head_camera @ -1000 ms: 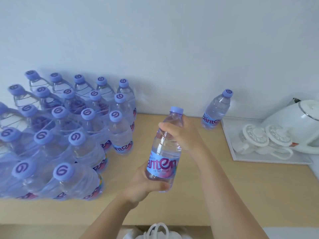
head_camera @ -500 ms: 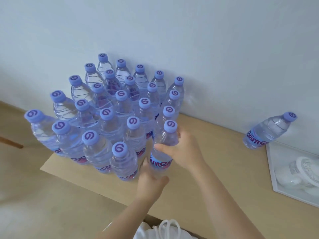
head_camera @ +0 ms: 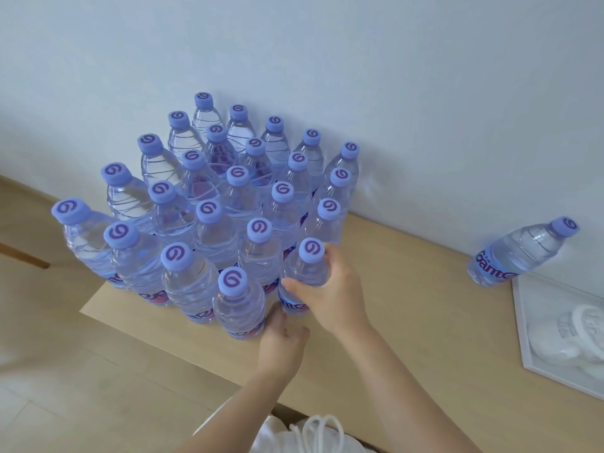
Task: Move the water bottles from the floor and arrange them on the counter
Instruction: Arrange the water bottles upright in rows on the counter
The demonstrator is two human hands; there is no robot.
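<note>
Several clear water bottles with purple caps stand packed in rows on the left end of the light wooden counter, against the wall. At the group's front right corner stands one more bottle. My right hand wraps around its upper body. My left hand touches its base from the front, its fingers partly hidden behind the neighbouring bottle. A lone bottle stands apart at the right by the wall.
A white tray with white lidded cups lies at the right edge of the counter. The counter's left corner ends just beyond the bottle group, with wooden floor below. A white drawstring garment shows at the bottom.
The bottle went from being held up over the middle of the counter to standing at the front right corner of the group. Both hands moved left with it; the view swung left.
</note>
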